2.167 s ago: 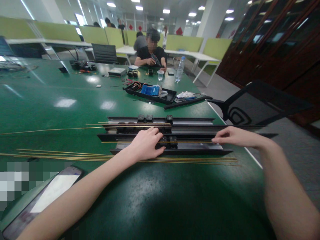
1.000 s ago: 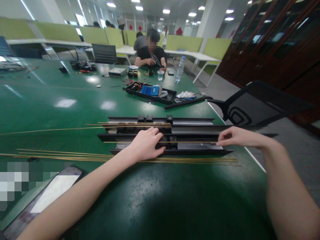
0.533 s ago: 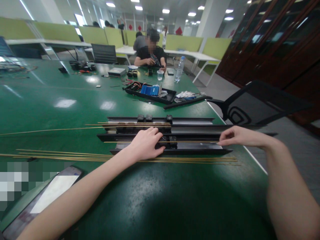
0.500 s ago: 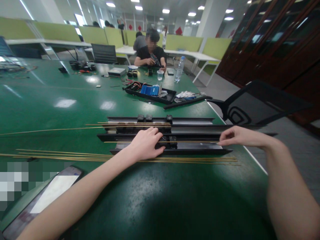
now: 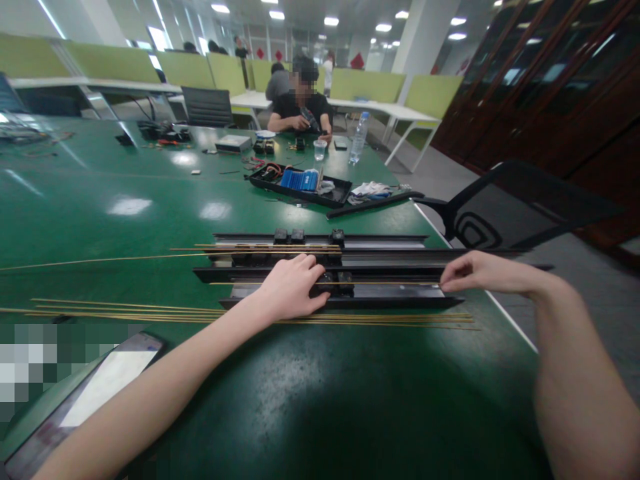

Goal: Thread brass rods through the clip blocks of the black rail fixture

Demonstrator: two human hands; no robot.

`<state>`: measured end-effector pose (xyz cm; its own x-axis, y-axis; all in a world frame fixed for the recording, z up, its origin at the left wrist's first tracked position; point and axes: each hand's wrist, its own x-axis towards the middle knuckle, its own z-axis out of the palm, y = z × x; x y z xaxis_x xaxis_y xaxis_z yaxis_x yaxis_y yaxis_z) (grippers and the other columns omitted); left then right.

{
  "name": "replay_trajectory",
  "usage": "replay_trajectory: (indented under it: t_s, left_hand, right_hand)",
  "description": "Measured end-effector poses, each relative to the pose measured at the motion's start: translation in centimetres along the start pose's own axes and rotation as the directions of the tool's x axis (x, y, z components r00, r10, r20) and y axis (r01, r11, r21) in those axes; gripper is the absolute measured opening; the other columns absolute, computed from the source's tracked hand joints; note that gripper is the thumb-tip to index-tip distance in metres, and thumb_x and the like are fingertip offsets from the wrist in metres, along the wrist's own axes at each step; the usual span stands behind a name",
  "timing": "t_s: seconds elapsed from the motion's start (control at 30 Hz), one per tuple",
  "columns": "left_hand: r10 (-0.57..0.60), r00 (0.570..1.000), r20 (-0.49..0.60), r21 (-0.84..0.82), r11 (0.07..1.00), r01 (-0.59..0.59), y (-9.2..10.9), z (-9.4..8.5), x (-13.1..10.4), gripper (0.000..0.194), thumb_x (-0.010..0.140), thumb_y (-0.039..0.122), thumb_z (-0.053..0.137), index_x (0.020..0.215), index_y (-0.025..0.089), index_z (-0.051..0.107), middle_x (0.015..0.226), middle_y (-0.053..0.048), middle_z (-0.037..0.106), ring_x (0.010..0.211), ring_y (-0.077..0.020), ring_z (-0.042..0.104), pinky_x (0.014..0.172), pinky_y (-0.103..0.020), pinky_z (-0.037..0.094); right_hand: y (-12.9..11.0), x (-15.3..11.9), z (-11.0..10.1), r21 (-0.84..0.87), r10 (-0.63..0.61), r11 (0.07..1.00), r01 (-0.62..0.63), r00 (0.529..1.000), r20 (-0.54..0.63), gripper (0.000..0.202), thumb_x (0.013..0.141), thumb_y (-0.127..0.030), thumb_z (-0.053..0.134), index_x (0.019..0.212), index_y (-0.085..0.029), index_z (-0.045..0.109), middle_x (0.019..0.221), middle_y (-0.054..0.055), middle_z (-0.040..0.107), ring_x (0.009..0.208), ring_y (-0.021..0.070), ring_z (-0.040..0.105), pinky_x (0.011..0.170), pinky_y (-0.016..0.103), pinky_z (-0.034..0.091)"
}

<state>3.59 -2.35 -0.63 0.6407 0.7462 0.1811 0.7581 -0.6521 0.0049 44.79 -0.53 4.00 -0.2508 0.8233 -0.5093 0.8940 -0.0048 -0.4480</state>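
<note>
My left hand (image 5: 296, 285) is curled over a small black block (image 5: 324, 283) in the nearest black metal channel (image 5: 390, 292); its fingertips and thumb are closed around the block. A second black block (image 5: 345, 283) sits just to the right of it. My right hand (image 5: 464, 271) pinches the right end of a thin brass rod (image 5: 390, 285), which runs leftward across the blocks and under my left hand. Behind lie more parallel black channels (image 5: 380, 272) holding further blocks (image 5: 338, 237), with several brass rods (image 5: 270, 250) across them.
Several loose brass rods (image 5: 400, 319) lie in front of the channels on the green table (image 5: 350, 387). A phone-like device (image 5: 115, 380) is at lower left. Behind stand a black tray (image 5: 340, 193), gloves (image 5: 370, 191) and a water bottle (image 5: 359, 139). A person (image 5: 303, 107) sits opposite; an office chair (image 5: 500, 207) is at right.
My right hand has shifted very slightly to the right, and the pinched brass rod with it. My left hand stays in place on the block.
</note>
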Motion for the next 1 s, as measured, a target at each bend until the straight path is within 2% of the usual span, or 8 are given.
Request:
replay_trajectory:
  t_s: [0.3, 0.5, 0.63, 0.7, 0.8, 0.9, 1.0]
  left_hand:
    - [0.009, 1.0, -0.014, 0.007, 1.0, -0.009, -0.1, 0.1, -0.1, 0.039, 0.091, 0.05, 0.053, 0.109, 0.018, 0.066, 0.103, -0.009, 0.065, 0.102, -0.0266, 0.062, 0.075, -0.038, 0.051]
    - [0.003, 1.0, -0.003, 0.001, 1.0, -0.003, 0.0, -0.1, -0.1, 0.039, 0.091, 0.049, 0.053, 0.11, 0.018, 0.066, 0.104, -0.01, 0.065, 0.102, -0.0264, 0.062, 0.076, -0.037, 0.051]
    - [0.003, 1.0, -0.001, -0.002, 1.0, -0.003, 0.1, -0.2, -0.1, 0.039, 0.091, 0.049, 0.053, 0.11, 0.018, 0.066, 0.103, -0.009, 0.065, 0.102, -0.0261, 0.061, 0.076, -0.037, 0.051]
    - [0.004, 1.0, -0.003, 0.0, 1.0, -0.004, 0.1, -0.2, -0.1, 0.038, 0.091, 0.049, 0.053, 0.11, 0.018, 0.066, 0.103, -0.009, 0.065, 0.101, -0.0261, 0.062, 0.076, -0.037, 0.051]
    - [0.0, 1.0, 0.002, -0.003, 1.0, 0.0, 0.0, -0.1, -0.1, 0.038, 0.091, 0.049, 0.054, 0.11, 0.019, 0.066, 0.104, -0.01, 0.065, 0.103, -0.0265, 0.061, 0.077, -0.037, 0.051]
    - [-0.007, 1.0, 0.006, -0.009, 1.0, 0.007, 0.0, 0.0, -0.1, 0.038, 0.09, 0.05, 0.054, 0.111, 0.019, 0.066, 0.104, -0.01, 0.065, 0.104, -0.0271, 0.061, 0.078, -0.038, 0.051]
    - [-0.007, 1.0, 0.006, -0.005, 1.0, 0.007, 0.1, 0.0, 0.0, 0.039, 0.09, 0.05, 0.054, 0.11, 0.019, 0.066, 0.104, -0.01, 0.064, 0.104, -0.0274, 0.061, 0.077, -0.038, 0.051]
  right_hand:
    - [-0.7, -0.5, 0.2, 0.006, 0.013, 1.0, -0.012, 0.999, -0.053, 0.027, 0.078, -0.042, 0.069, 0.085, -0.018, 0.081, 0.09, 0.012, 0.078, 0.085, 0.0245, 0.068, 0.08, 0.034, 0.046]
    - [-0.1, -0.3, 0.2, 0.04, 0.037, 0.999, -0.034, 0.997, -0.067, 0.024, 0.078, -0.037, 0.067, 0.085, -0.017, 0.081, 0.09, 0.012, 0.078, 0.084, 0.0207, 0.067, 0.079, 0.032, 0.045]
    - [0.5, 0.1, 0.1, -0.018, 0.071, 0.997, -0.073, 0.992, -0.107, 0.022, 0.078, -0.034, 0.067, 0.081, -0.017, 0.081, 0.086, 0.011, 0.078, 0.082, 0.0225, 0.068, 0.078, 0.033, 0.047]
    - [0.7, 0.3, 0.0, -0.06, 0.124, 0.989, -0.133, 0.981, -0.147, 0.023, 0.08, -0.033, 0.064, 0.08, -0.017, 0.081, 0.085, 0.011, 0.078, 0.081, 0.0236, 0.068, 0.077, 0.034, 0.048]
    - [0.6, 0.3, -0.2, -0.123, 0.185, 0.969, -0.214, 0.96, -0.212, 0.032, 0.086, -0.041, 0.06, 0.083, -0.016, 0.081, 0.082, 0.009, 0.077, 0.078, 0.0249, 0.068, 0.074, 0.034, 0.048]
    - [-0.1, 0.1, -0.4, -0.18, 0.166, 0.957, -0.227, 0.938, -0.304, 0.038, 0.088, -0.048, 0.058, 0.088, -0.017, 0.08, 0.089, 0.009, 0.078, 0.083, 0.0257, 0.068, 0.076, 0.034, 0.049]
    - [-1.5, -0.1, -0.2, -0.244, 0.111, 0.937, -0.251, 0.874, -0.474, 0.039, 0.088, -0.051, 0.057, 0.094, -0.02, 0.08, 0.097, 0.01, 0.078, 0.088, 0.0275, 0.068, 0.077, 0.036, 0.049]
